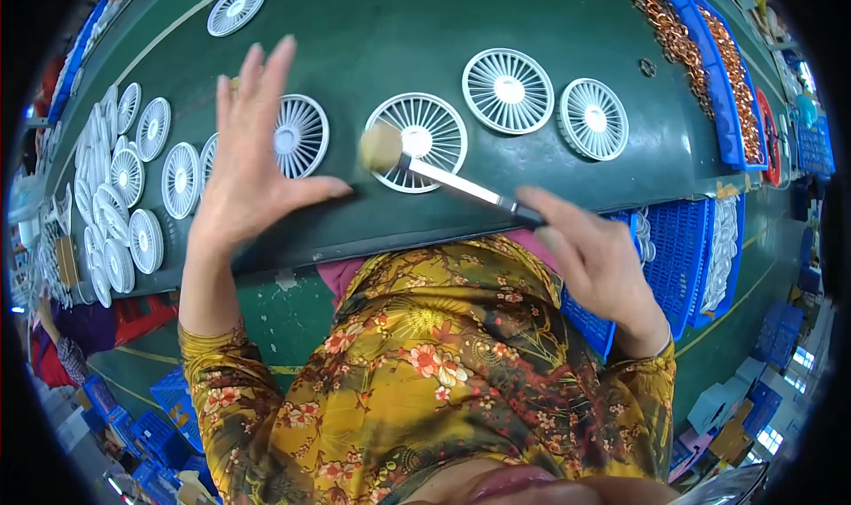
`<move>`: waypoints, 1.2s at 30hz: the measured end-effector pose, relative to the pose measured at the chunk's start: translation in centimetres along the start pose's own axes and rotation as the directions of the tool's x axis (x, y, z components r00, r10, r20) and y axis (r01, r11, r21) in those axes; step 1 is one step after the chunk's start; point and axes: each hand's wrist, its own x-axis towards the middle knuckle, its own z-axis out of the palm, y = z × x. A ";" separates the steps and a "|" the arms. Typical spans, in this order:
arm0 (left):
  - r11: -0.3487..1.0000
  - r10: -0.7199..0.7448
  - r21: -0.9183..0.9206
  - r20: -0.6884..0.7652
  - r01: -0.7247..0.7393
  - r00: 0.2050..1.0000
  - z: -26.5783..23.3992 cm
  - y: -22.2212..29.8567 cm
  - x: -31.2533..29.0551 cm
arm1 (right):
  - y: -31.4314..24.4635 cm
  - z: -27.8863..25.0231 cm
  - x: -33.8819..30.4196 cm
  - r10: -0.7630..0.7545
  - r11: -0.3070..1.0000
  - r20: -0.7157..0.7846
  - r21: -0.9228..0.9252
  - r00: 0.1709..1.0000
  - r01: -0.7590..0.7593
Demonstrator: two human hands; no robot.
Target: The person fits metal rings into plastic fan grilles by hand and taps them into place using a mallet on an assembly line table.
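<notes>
Grn table (pixel 381 44): open room on far side, mid; blue tray (pixel 714 81) nr R end. L hand (pixel 248 155) abv nr edge, fingers spread apart. R hand (pixel 598 255) at nr edge, fingers clamped on mallet (pixel 456 182); its head's over white wheel (pixel 417 140), contact unclear.

No readable text, no legible numbers (or signs)

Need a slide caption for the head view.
Right hand holds a black-handled tool, its tan head at a white spoked disc; left hand spread open over the green table.
</notes>
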 end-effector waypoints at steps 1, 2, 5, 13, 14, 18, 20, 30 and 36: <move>0.997 -0.072 -0.002 0.015 0.072 0.997 -0.3 -0.8 -0.6 | -0.3 0.3 -0.3 0.019 0.999 0.090 -0.031 0.996 -0.016; 0.993 -0.107 0.041 0.006 0.107 0.994 -0.3 -1.3 -1.0 | -0.6 0.3 -0.2 0.041 0.997 0.176 -0.066 0.984 -0.029; 0.986 -0.165 0.002 0.051 0.165 0.985 0.3 -1.7 -1.8 | 0.6 1.0 0.3 0.034 0.999 0.101 -0.043 0.994 -0.029; 0.967 -0.106 -0.232 -0.009 0.101 0.994 2.5 0.8 -2.2 | -1.9 -0.1 2.6 -0.108 0.984 -0.134 0.128 0.985 0.125; 0.970 -0.105 -0.223 -0.015 0.099 0.994 2.5 0.9 -1.9 | -1.7 0.9 2.6 -0.055 0.998 -0.042 0.040 0.998 0.057; 0.961 -0.139 -0.242 -0.011 0.133 0.990 3.0 0.9 -1.9 | -1.0 1.4 3.3 0.031 0.986 0.118 -0.164 0.993 -0.011; 0.948 -0.150 -0.287 -0.024 0.137 0.988 3.2 0.9 -2.3 | -1.0 1.6 3.9 -0.109 0.994 -0.058 -0.026 0.992 0.108; 0.961 -0.143 -0.257 -0.145 0.102 0.979 0.4 -0.8 -3.5 | -1.9 1.0 5.7 0.037 0.999 0.167 -0.001 0.985 -0.038; 0.954 -0.256 0.138 -0.079 0.265 0.963 -1.9 -3.8 -5.9 | -1.5 2.4 3.8 -0.046 0.993 0.296 0.116 0.954 0.012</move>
